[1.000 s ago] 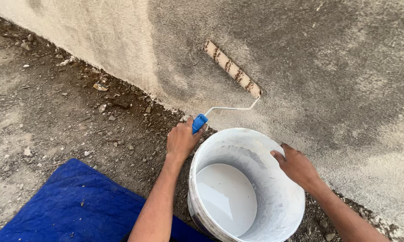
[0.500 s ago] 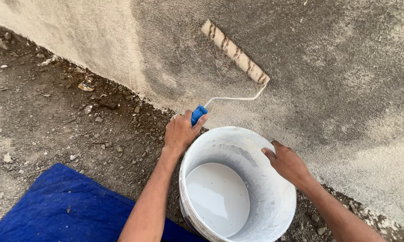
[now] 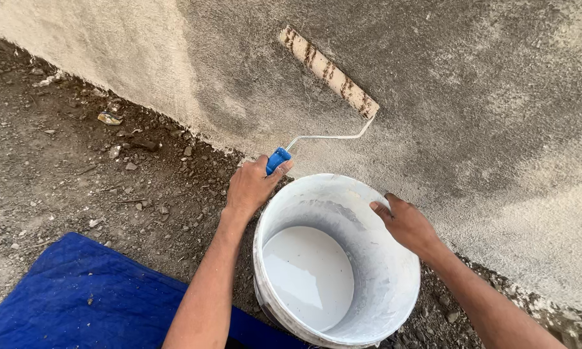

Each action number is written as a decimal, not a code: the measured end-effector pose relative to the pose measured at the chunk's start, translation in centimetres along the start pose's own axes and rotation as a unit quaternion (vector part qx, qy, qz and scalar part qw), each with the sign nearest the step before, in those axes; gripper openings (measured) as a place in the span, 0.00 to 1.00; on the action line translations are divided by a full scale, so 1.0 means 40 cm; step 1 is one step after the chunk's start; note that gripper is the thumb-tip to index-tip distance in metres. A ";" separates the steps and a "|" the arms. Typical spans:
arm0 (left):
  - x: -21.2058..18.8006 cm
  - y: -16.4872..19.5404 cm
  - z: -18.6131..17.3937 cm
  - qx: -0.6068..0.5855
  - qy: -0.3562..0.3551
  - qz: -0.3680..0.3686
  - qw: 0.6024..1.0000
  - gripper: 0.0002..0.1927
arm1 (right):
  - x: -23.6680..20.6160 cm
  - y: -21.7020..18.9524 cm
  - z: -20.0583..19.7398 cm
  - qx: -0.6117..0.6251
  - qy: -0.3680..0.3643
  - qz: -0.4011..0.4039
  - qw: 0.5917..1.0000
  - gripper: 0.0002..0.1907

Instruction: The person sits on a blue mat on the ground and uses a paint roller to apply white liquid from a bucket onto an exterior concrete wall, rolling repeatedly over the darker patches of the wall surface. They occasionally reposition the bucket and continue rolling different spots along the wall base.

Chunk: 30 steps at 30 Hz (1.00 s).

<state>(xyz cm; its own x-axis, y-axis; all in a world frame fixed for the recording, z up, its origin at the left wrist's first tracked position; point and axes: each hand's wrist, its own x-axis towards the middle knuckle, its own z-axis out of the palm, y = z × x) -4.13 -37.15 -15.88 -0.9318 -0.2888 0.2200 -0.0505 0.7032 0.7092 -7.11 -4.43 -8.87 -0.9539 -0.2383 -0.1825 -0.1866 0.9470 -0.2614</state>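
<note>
Two bare hands are busy at a rough plastered wall (image 3: 485,84). Left hand (image 3: 251,187) has its grip closed around the blue handle of a paint roller (image 3: 328,71), whose sleeve lies pressed against the wall above a white bucket (image 3: 394,304). Right hand (image 3: 407,223) rests on the bucket's far rim, fingers loosely hooked over it. Darker, damp-looking patches spread around the roller; paler stretches to the left and lower right look untouched. White paint pools in the bucket, beside a blue tarp (image 3: 77,304) on the dirt.
</note>
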 end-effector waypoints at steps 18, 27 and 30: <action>0.009 0.014 -0.011 0.006 -0.008 0.011 1.000 0.35 | -0.001 -0.009 -0.016 -0.002 -0.006 -0.003 1.000 0.34; 0.004 0.148 -0.041 0.095 0.042 0.045 0.994 0.35 | 0.006 0.037 -0.039 0.008 -0.038 0.013 0.999 0.29; 0.017 0.228 -0.075 0.109 0.022 0.052 0.992 0.35 | 0.012 0.062 -0.033 0.025 0.025 -0.055 0.998 0.29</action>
<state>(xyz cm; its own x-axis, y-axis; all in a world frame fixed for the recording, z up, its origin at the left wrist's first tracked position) -4.15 -32.89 -7.26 -0.9196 -0.2320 0.3169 -0.0355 0.8528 0.5211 -8.33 -1.91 -8.34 -0.9388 -0.3288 -0.1030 -0.2808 0.9034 -0.3242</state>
